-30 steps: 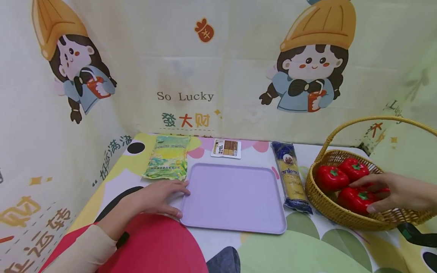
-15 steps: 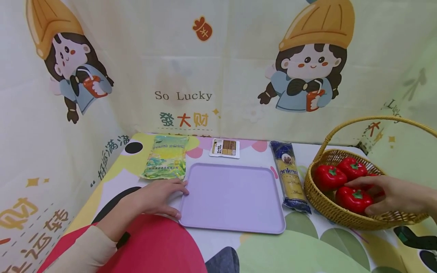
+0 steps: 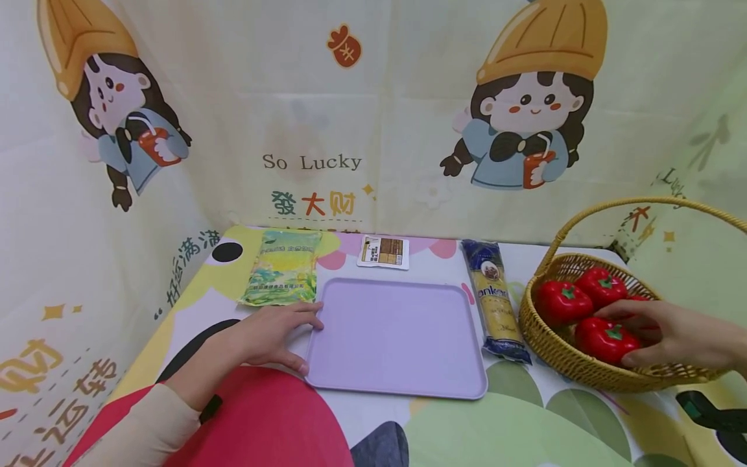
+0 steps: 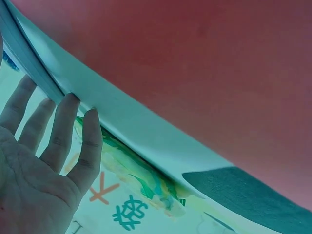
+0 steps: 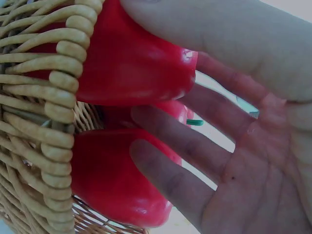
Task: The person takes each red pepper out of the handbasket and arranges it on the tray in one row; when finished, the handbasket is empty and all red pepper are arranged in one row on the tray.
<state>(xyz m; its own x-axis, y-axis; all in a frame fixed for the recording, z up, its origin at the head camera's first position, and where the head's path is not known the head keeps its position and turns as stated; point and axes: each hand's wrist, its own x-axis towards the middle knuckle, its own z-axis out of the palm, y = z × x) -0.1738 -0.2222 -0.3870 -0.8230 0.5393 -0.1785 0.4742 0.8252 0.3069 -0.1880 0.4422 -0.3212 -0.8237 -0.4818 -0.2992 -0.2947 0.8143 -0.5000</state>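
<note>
My left hand (image 3: 271,334) lies at the left side of a flat lilac tray (image 3: 397,337), fingertips and thumb touching its edge. Its fingers (image 4: 61,129) look extended and slightly spread in the left wrist view. On the right, my right hand (image 3: 671,332) reaches into a woven basket (image 3: 539,327) and grips the nearest red bell pepper (image 3: 604,340). The right wrist view has the thumb over one side of this bell pepper (image 5: 136,58), with fingers between it and a second bell pepper (image 5: 117,178). More bell peppers (image 3: 563,303) sit behind, one partly hidden by the hand.
A blue-and-yellow pasta packet (image 3: 496,301) lies between tray and basket. Behind the tray are a small flat packet (image 3: 383,252) and a green-yellow bag (image 3: 283,269). The basket's tall handle (image 3: 653,202) arches over the peppers. A printed curtain (image 3: 408,130) stands behind the table.
The right hand's thumb and fingers have drawn in round the nearest bell pepper, which has shifted slightly. The left hand stays at the tray's edge.
</note>
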